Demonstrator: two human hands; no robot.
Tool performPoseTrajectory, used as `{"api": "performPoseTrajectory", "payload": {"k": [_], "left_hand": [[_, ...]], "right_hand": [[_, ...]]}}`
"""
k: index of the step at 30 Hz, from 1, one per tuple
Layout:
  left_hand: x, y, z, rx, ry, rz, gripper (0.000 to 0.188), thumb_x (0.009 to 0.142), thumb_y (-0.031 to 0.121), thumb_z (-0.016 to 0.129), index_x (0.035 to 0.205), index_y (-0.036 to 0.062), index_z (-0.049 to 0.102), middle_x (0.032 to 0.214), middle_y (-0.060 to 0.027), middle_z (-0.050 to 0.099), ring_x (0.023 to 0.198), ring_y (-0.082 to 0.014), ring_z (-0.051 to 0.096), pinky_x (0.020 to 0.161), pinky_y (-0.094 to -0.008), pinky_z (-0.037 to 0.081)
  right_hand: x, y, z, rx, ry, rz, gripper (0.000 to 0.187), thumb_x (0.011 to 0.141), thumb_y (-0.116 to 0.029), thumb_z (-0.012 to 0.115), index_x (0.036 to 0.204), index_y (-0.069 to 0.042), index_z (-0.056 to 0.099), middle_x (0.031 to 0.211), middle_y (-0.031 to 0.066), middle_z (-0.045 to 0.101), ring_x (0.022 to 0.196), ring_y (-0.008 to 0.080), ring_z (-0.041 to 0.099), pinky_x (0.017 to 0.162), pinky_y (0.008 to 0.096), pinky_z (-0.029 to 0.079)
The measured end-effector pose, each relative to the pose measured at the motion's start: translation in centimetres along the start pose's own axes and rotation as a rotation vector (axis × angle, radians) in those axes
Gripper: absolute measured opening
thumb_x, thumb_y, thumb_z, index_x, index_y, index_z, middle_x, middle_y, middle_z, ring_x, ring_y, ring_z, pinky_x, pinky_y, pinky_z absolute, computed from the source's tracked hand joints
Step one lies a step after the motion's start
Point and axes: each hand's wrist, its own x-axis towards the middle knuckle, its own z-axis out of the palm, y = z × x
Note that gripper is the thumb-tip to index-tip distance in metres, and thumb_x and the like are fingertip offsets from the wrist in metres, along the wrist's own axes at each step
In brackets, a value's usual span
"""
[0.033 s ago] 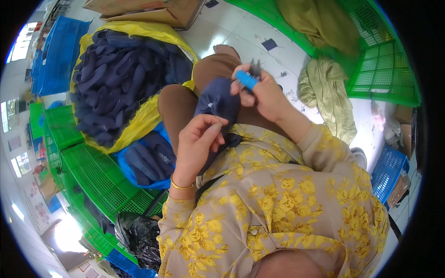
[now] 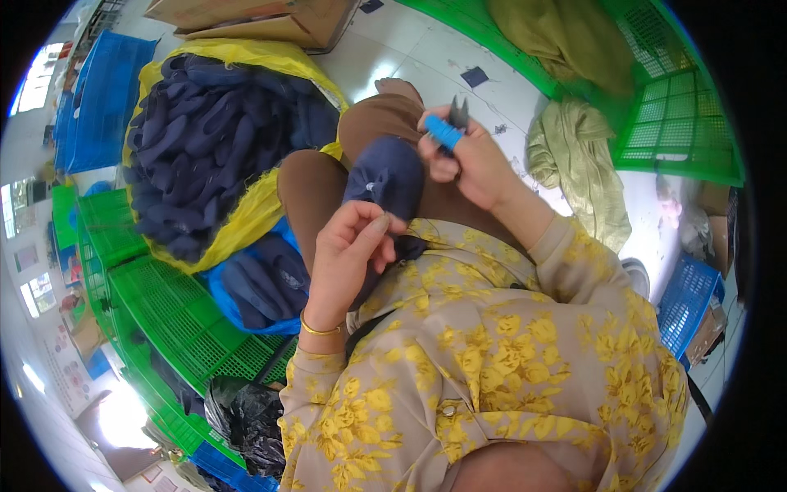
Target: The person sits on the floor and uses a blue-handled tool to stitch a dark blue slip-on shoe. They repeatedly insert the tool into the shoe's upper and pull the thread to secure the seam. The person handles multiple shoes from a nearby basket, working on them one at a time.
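Observation:
A dark blue cloth shoe (image 2: 385, 166) rests over my lap between my brown-trousered knees, with a small whitish spot on its upper. My left hand (image 2: 351, 242) is at the shoe's near end, thumb and index finger pinched together; what is between them is too small to make out. In my right hand (image 2: 473, 164) is a pair of dark thread snips (image 2: 459, 113), held just right of the shoe and apart from it, blades pointing away from me. A bright blue band (image 2: 443, 131) shows beside the snips at my fingers.
A yellow sack (image 2: 242, 215) heaped with dark blue cloth shoes stands at left, above a blue bag (image 2: 221, 287) holding more. Green crates (image 2: 176, 307) line the left; another green crate (image 2: 668, 135) is at upper right beside olive cloth (image 2: 570, 148). A cardboard box (image 2: 254, 20) stands at the back.
My right hand with the snips has shifted slightly right, away from the shoe, and the blades show more sharply. My left hand stays nearly still.

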Motion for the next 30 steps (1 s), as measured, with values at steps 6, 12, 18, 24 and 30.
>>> {"api": "performPoseTrajectory", "payload": {"k": [6,12,18,24,30], "left_hand": [[0.7,-1.2,0.3,0.586,0.115,0.310,0.005,0.090,0.006,0.065,0.091,0.0016,0.062,0.074,0.0002,0.056,0.061,-0.0072,0.049,0.056,-0.0208,0.042],[1.7,-0.9,0.6,0.954,0.275,0.581,0.007,0.084,0.003,0.067,0.088,0.0000,0.063,0.076,-0.0068,0.056,0.061,-0.0131,0.052,0.058,-0.0248,0.044],[2.2,-0.9,0.4,0.888,0.337,0.485,0.006,0.087,0.005,0.067,0.088,0.0013,0.064,0.068,-0.0039,0.055,0.058,-0.0092,0.049,0.057,-0.0231,0.043],[2.6,-0.7,0.7,0.989,0.347,0.569,0.004,0.086,0.005,0.066,0.090,0.0046,0.064,0.074,-0.0094,0.061,0.063,-0.0214,0.057,0.060,-0.0297,0.047],[3.6,-1.0,0.5,1.166,0.329,0.821,0.005,0.085,0.005,0.067,0.090,0.0068,0.066,0.071,-0.0099,0.061,0.062,-0.0274,0.060,0.059,-0.0349,0.049]], "right_hand": [[1.4,-2.9,-6.9,0.186,0.200,-0.210,0.014,0.097,-0.011,0.053,0.107,-0.001,0.051,0.078,0.0049,0.053,0.068,0.0172,0.055,0.088,0.0475,0.054],[2.9,-5.5,-12.9,0.312,0.264,-0.363,0.008,0.097,-0.004,0.049,0.101,0.003,0.051,0.078,0.0098,0.052,0.075,0.0250,0.056,0.101,0.0582,0.047],[1.8,-6.8,-13.8,0.278,0.289,-0.427,0.009,0.095,-0.002,0.051,0.101,0.004,0.049,0.077,0.0092,0.049,0.077,0.0245,0.054,0.110,0.0609,0.036],[0.2,-7.9,-13.8,0.272,0.213,-0.446,0.006,0.097,-0.005,0.049,0.097,0.001,0.051,0.078,0.0086,0.049,0.076,0.0240,0.054,0.106,0.0602,0.042],[-2.5,-11.3,-11.5,0.196,-0.044,-0.519,0.007,0.094,-0.005,0.048,0.099,0.000,0.051,0.081,0.0074,0.049,0.078,0.0220,0.053,0.105,0.0561,0.043]]}}
